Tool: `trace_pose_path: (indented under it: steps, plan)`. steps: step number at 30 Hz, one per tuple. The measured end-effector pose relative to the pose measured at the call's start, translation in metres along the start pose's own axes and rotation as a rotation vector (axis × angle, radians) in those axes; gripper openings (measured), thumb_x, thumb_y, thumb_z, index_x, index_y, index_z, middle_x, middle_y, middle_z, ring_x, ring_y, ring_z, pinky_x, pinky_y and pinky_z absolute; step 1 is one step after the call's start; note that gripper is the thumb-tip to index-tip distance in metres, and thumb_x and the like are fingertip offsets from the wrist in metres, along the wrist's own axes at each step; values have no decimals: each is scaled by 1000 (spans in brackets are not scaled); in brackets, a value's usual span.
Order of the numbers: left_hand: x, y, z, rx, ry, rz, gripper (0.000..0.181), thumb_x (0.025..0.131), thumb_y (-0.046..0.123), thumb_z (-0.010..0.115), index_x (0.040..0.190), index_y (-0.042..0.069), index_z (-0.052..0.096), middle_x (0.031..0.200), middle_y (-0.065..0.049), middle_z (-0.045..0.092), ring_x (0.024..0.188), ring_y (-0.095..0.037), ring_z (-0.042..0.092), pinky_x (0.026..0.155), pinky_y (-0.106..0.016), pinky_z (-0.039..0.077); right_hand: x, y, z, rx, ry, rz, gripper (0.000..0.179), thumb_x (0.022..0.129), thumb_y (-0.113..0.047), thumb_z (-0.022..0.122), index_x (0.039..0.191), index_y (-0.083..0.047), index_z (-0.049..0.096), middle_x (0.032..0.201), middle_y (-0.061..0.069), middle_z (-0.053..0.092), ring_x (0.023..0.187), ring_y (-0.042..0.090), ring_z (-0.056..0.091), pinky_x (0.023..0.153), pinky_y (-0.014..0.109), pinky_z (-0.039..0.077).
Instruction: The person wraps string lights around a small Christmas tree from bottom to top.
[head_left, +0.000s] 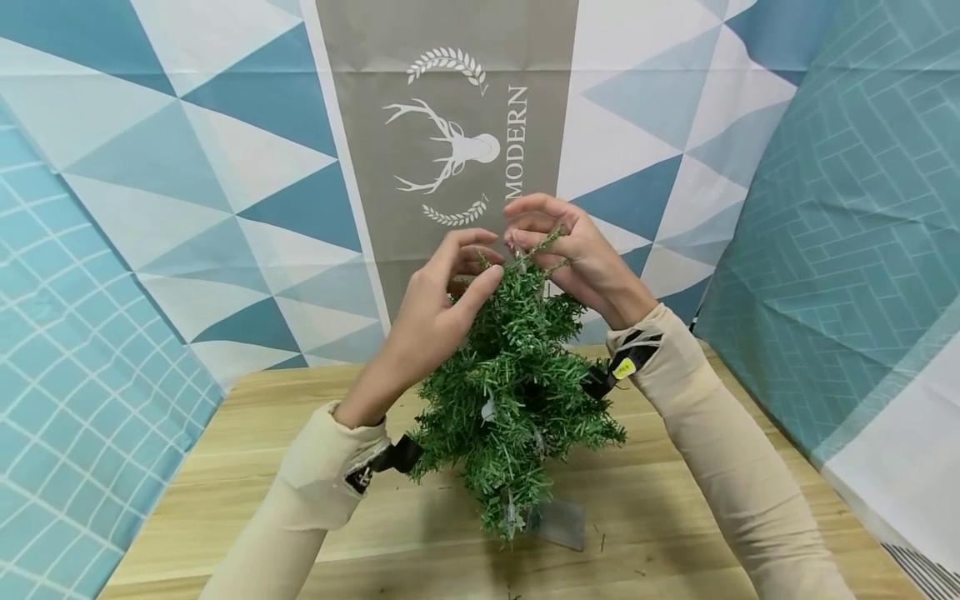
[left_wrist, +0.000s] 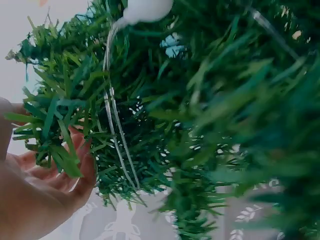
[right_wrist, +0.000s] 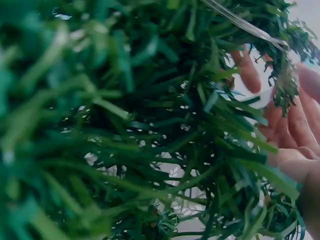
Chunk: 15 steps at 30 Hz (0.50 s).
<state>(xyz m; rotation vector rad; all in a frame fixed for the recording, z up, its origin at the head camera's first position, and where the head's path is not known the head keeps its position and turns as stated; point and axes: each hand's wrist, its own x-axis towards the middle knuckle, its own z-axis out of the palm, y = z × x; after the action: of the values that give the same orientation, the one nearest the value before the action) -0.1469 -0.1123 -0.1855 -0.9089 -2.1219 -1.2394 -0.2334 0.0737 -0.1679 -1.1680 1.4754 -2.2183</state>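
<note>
A small artificial Christmas tree [head_left: 517, 367] stands upright with both hands at its top. My right hand [head_left: 588, 254] pinches a clear, shiny bit of a light string at the tip between thumb and index finger. Curved loosely around the other side of the tip is my left hand [head_left: 442, 292], thumb and fingers apart, with a sprig between them. In the left wrist view, a clear double wire [left_wrist: 115, 130] runs through the needles from a white bulb [left_wrist: 149, 9]. The right wrist view shows a clear strand [right_wrist: 245, 22] leading toward the fingers.
The tree stands on a wood-grain table [head_left: 277, 467]. A grey flat piece [head_left: 561, 525] lies by its front, with loose needles nearby. Patterned cloth [head_left: 255, 167] hangs close behind, and tiled-print sheets flank both sides.
</note>
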Motion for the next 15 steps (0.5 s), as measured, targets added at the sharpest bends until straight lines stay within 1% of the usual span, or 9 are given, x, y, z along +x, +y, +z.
trace_pose_path:
  steps: [2, 4, 5, 7, 9, 10, 11, 12, 15]
  plan:
    - [6, 2, -1, 19, 21, -22, 27, 91, 31, 49, 113, 15, 53, 101, 4, 60, 89, -6, 57, 75, -27, 49, 0, -1, 1, 1, -15, 8, 27, 81, 2, 61, 107, -2, 57, 89, 8, 63, 79, 17, 56, 45, 20, 27]
    - [14, 6, -1, 53, 21, -59, 25, 90, 34, 52, 105, 15, 59, 96, 7, 61, 82, -5, 58, 72, -24, 49, 0, -2, 1, 3, -20, 12, 24, 81, 2, 62, 104, -3, 59, 89, 8, 64, 79, 17, 57, 46, 20, 28]
    - [18, 12, -2, 55, 4, -89, 24, 89, 33, 53, 101, 14, 62, 91, 6, 62, 77, -6, 57, 69, -24, 48, 0, -2, 1, 7, -21, 13, 22, 81, 2, 62, 103, -3, 60, 89, 9, 64, 79, 17, 57, 47, 20, 29]
    - [26, 15, -3, 47, -35, -135, 23, 88, 33, 55, 95, 14, 66, 84, 7, 63, 69, -7, 56, 63, -23, 46, 0, -3, -1, 16, -13, 10, 20, 80, 0, 63, 100, -4, 62, 89, 9, 64, 79, 17, 58, 51, 20, 34]
    - [33, 15, -2, -23, -81, -188, 22, 87, 31, 57, 93, 14, 68, 76, 2, 61, 61, -12, 51, 58, -24, 42, -1, -2, -2, 33, -7, 1, 18, 80, 0, 63, 98, -4, 63, 89, 9, 65, 80, 17, 58, 53, 21, 37]
    - [35, 14, -2, -87, -101, -215, 21, 87, 29, 58, 94, 12, 69, 77, 1, 61, 64, -13, 51, 59, -25, 42, -2, -2, -3, 44, -8, -3, 17, 81, 0, 63, 98, -4, 63, 90, 9, 65, 79, 17, 58, 53, 20, 36]
    - [36, 14, -1, -158, -117, -246, 21, 86, 27, 59, 96, 11, 69, 80, -1, 62, 68, -13, 53, 63, -26, 42, -2, -1, -4, 54, -8, -5, 17, 81, -1, 63, 98, -4, 64, 90, 9, 65, 80, 17, 58, 53, 20, 36]
    - [38, 10, 1, -213, -119, -265, 22, 85, 28, 60, 97, 12, 69, 84, 0, 64, 74, -12, 55, 68, -25, 43, -2, -1, -4, 61, -13, -8, 17, 81, -1, 63, 98, -4, 64, 90, 8, 66, 81, 17, 58, 53, 20, 36]
    - [37, 14, 4, -353, -94, -323, 25, 85, 24, 61, 102, 7, 68, 100, -1, 65, 95, -11, 55, 85, -29, 42, -2, -2, -3, 49, -34, -24, 20, 83, 1, 59, 101, -2, 64, 93, 10, 67, 85, 18, 59, 53, 20, 36]
